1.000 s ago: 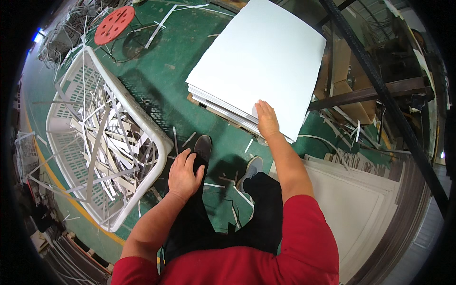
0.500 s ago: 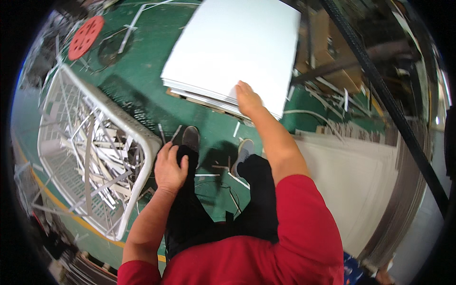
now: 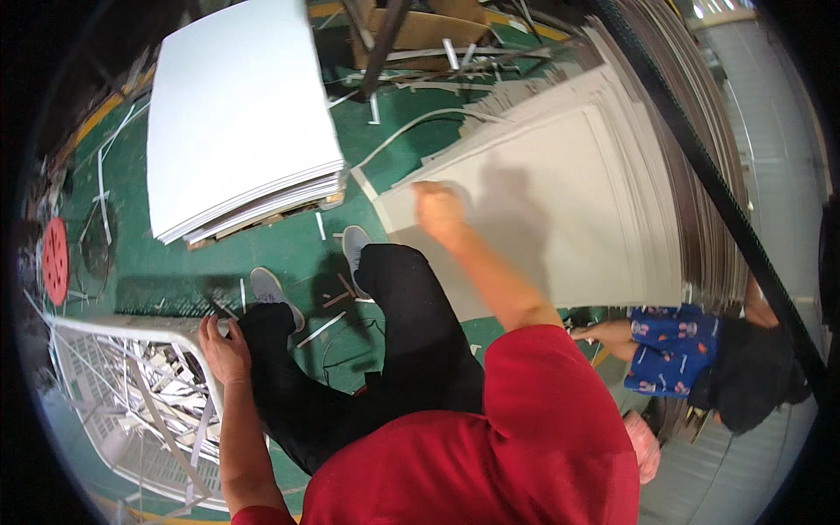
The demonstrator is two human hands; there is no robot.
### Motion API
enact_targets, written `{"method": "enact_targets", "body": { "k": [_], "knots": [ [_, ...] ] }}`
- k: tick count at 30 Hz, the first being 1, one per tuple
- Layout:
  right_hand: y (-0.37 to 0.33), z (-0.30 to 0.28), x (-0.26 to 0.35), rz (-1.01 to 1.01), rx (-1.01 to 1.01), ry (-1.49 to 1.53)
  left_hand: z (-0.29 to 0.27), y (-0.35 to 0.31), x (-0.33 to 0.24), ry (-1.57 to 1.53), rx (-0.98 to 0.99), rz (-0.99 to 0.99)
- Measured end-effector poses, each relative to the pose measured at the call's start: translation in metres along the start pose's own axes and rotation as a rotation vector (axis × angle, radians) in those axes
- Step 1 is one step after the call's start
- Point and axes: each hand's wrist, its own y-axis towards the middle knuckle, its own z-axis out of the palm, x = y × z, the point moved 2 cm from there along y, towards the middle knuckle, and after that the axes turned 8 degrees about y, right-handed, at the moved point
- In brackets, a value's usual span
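My right hand [image 3: 439, 213] is smeared by motion above the near-left part of a stack of large grey-beige boards [image 3: 560, 210]. Its fingers are too blurred to read, and I cannot tell whether it touches the top board. Low on the left, my left hand [image 3: 226, 352] hangs beside my knee with nothing visible in it. Its fingers are slightly apart, close to the corner of a white plastic basket [image 3: 197, 329]; contact with the rim is unclear. Ahead on the left lies a neat stack of large white sheets [image 3: 241, 118] on a low wooden base.
Cut strips [image 3: 157, 376] fill the basket, several poking over its rim. A red disc with holes [image 3: 55, 261] lies at far left. Loose offcuts litter the green floor [image 3: 131, 210]. A dark strap [image 3: 700, 166] crosses the right side. Another person [image 3: 700, 350] is at the right.
The view has turned right, so the white stack now appears further left. My right hand has left the white sheets and is over the grey boards. My left hand remains low beside my leg.
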Motion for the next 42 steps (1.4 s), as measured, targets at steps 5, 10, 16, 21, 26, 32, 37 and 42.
{"method": "enact_targets", "body": {
  "k": [5,10,16,21,26,32,37,42],
  "knots": [
    [-0.097,-0.137,-0.122,0.463,-0.303,-0.004,0.006,-0.006,-0.018,0.077,-0.010,0.040],
    [-0.187,-0.212,-0.207,0.539,-0.560,-0.576,0.004,-0.016,-0.055,0.113,0.023,0.028],
    [-0.221,-0.243,-0.210,0.567,-0.666,-0.671,0.006,-0.026,-0.086,0.168,0.037,0.030],
    [-0.231,-0.246,-0.218,0.627,-0.623,-0.642,0.007,-0.039,-0.092,0.201,0.000,0.059],
    [-0.249,-0.237,-0.226,0.513,-0.686,-0.715,0.007,-0.046,-0.091,0.204,0.003,0.063],
    [-0.295,-0.245,-0.219,0.774,-0.967,-0.465,0.008,-0.055,-0.079,0.197,-0.030,0.018],
    [-0.387,-0.224,-0.244,0.990,-1.251,-0.307,0.013,-0.053,-0.066,0.198,-0.056,0.009],
    [-0.437,-0.188,-0.272,1.142,-1.301,0.121,0.014,-0.054,-0.069,0.200,-0.079,0.054]
  ]
}}
